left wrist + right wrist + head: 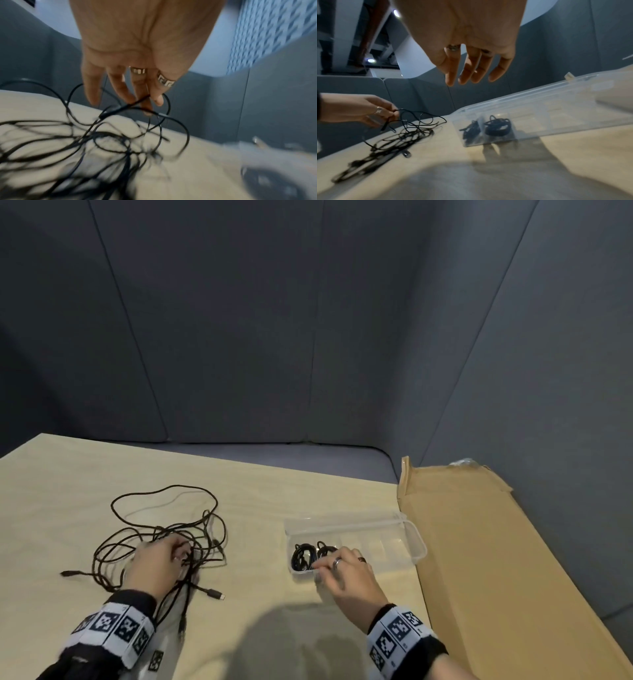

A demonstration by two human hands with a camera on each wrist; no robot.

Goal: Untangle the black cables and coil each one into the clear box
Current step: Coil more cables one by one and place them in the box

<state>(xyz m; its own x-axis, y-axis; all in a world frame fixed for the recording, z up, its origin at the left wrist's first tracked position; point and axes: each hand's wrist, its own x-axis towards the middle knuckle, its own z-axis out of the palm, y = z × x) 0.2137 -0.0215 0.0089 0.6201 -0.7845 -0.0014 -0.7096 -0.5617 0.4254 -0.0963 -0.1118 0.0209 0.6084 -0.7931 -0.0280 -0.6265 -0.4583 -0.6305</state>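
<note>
A tangle of black cables (212, 542) lies on the pale table at the left. My left hand (178, 551) reaches into it and pinches one strand between fingertips (155, 100), lifting it slightly above the heap (106, 136). The clear box (411, 542) stands open at the right of the tangle. Two coiled black cables (303, 558) sit in its leftmost compartments (498, 125). My right hand (322, 566) hovers over the box's near left corner, its fingers (471, 75) relaxed, apart and holding nothing.
A flat cardboard sheet (479, 559) lies along the table's right side, touching the box's far end. Grey padded panels (308, 337) close off the back and right. A loose plug end (219, 595) points toward the table's middle. The box's remaining compartments (556, 108) hold nothing.
</note>
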